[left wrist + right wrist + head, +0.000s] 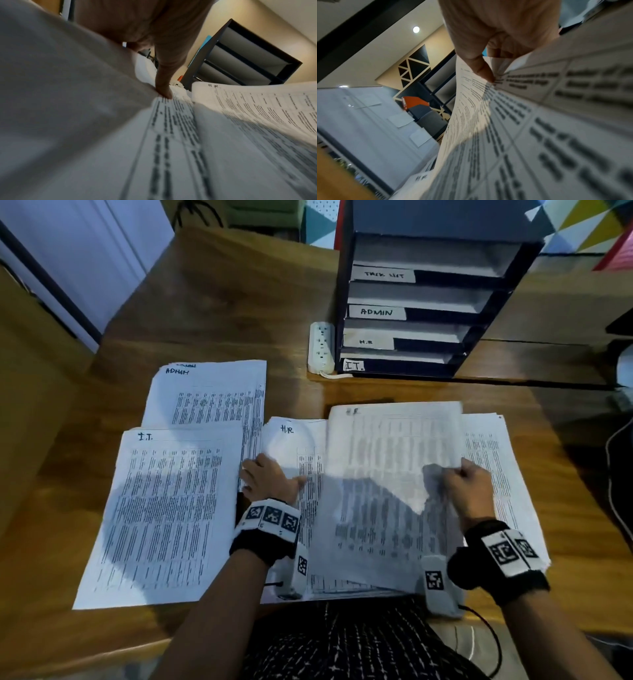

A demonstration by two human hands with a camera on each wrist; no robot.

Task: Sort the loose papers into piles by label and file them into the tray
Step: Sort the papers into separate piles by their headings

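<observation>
Four labelled shelves fill the dark file tray (346, 302) at the far right of the wooden table (212, 302), marked from top to bottom with a blurred label, ADMIN, H.R and I.T. Printed papers cover the near half of the table: the I.T. pile (164, 508) by the near left edge, the ADMIN pile (205, 395) behind it, the H.R pile (291, 440) in the middle near the front edge, and an unsorted stack (496, 460) toward the right. One H.R sheet (387, 474) is lifted, curving over the H.R pile and the stack. The right hand (469, 491) pinches its right edge between thumb and curled fingers. The left hand (267, 481) lies on the H.R pile, fingers relaxed, thumb pressing the paper. A white power strip (321, 347) sits just left of the tray.
</observation>
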